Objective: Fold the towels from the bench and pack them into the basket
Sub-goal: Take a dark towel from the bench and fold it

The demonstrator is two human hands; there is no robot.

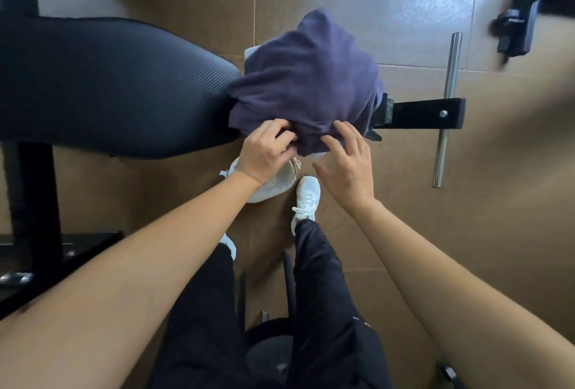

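The left hand (264, 149) pinches the near edge of one dark purple terry towel (306, 84); the right hand (348, 161), fingers spread, holds nothing. The towel drapes over one black padded counter's (109, 84) end, above one white fabric basket (273, 183).

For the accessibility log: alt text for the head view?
Both hands work a dark purple towel draped over the black bench end: left hand pinches its near edge, right hand open beside it. White basket below.
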